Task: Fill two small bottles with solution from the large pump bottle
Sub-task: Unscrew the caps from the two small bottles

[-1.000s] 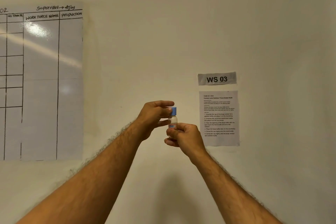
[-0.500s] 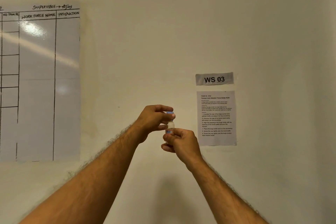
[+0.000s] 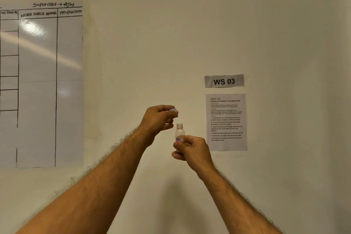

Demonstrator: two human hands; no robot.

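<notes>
1. Your two bare forearms come up from the bottom edge, at about 7 and 5 o'clock, and converge just below the middle of the view.
2. Your right hand [image 3: 191, 148] sits just below centre with its fingers curled round the lower part of the small bottle [image 3: 179, 132], holding it upright. The bottle is clear plastic with a threaded neck that stands open, and a red and blue label shows just above your fingertips. Whether there is any liquid inside cannot be told.
3. Your left hand [image 3: 158, 119] is at about 10 o'clock from the bottle, just beside it. Its thumb and fingertips pinch the blue cap [image 3: 173, 111], most of which is hidden by the fingers. The cap is off the bottle and hangs above and slightly left of the open neck, apart from it.
4. Behind both hands is a plain cream wall [image 3: 171, 34].
5. At 3 o'clock from the bottle, a printed instruction sheet [image 3: 226, 122] is stuck to the wall; its small numbered lines are hard to read.
6. Directly above that sheet, a grey label [image 3: 224, 81] reads "WS 03".
7. Far off at 9 to 10 o'clock, a glossy whiteboard [image 3: 41, 85] carries a hand-drawn grid with the headings "WORK FORCE NAME" and "PRODUCTION".
</notes>
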